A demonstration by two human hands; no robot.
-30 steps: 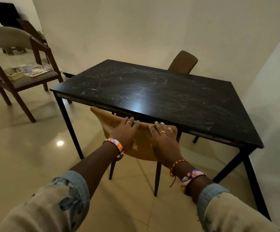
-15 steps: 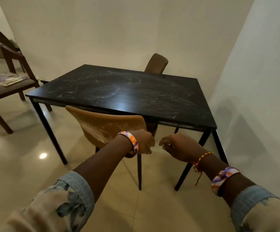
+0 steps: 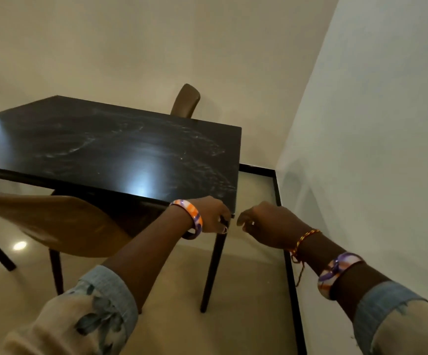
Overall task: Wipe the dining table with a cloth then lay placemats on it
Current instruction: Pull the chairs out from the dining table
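Fingers, left hand [image 3: 209, 216]: curled down at the near right corner of the table; I see their tips at the corner's edge, against the top of the leg, but cannot tell whether they grip it or only touch it.
Fingers, right hand [image 3: 266, 224]: loosely curled in the air, holding nothing that I can see, just to the right of that corner and apart from it; a ring glints on one finger.
Wrists: I see a striped orange and purple bangle [image 3: 191, 217] on the left; a red and yellow thread [image 3: 303, 240] and a second bangle [image 3: 336, 274] on the right.
Sleeves: pale fabric with blue cuffs, entering at the lower left and lower right of the frame.
Table [image 3: 110, 149]: black, marbled with faint white veins, filling the centre left; a light reflects on its near edge. Its top looks bare to me; no cloth or placemat is in view.
Near chair [image 3: 54, 224]: tan curved back, lower left, pushed in under the table's near edge.
Far chair [image 3: 186, 101]: brown back showing above the far edge, upper centre.
Floor [image 3: 248, 290]: glossy beige tile with a black skirting line along the right wall.
Walls: plain cream behind, whiter on the right.
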